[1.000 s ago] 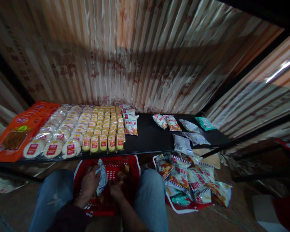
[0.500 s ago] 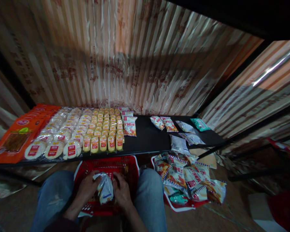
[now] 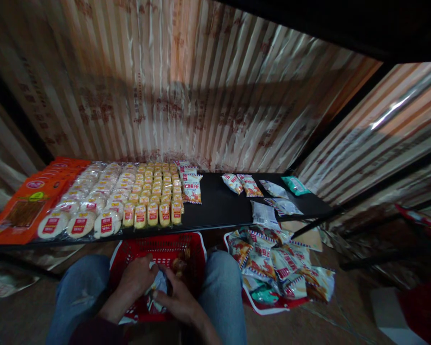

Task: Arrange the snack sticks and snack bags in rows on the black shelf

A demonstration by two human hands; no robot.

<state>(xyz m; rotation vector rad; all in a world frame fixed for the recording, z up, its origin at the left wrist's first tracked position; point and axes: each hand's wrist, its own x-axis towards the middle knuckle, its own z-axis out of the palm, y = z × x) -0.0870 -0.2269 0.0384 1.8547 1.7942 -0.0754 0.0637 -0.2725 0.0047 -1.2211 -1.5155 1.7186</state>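
Note:
Between my knees, over a red plastic basket [image 3: 197, 249], both hands are closed on one white and blue snack bag [image 3: 160, 283]. My left hand [image 3: 141, 275] grips its top from the left, knuckles up. From the right, my right hand [image 3: 177, 294] wraps round its side, the thumb lying across the front. Much of the bag is hidden by my fingers. Deeper in the basket, at its right, lie a few small brownish wrapped items [image 3: 179, 263], too dark to name.
A black shelf [image 3: 215, 206] holds orange packets [image 3: 32, 201], round white wrapped crackers [image 3: 81, 224], small yellow wrapped cakes [image 3: 153, 214], upright snack bags [image 3: 192, 188] and scattered bags [image 3: 251, 185]. Right of my knee, a second red basket [image 3: 258, 306] is heaped with snack bags [image 3: 260, 261].
My hands have drawn closer together round the snack bag, covering more of it. My left hand has shifted right over its top. The brownish items in the basket show more.

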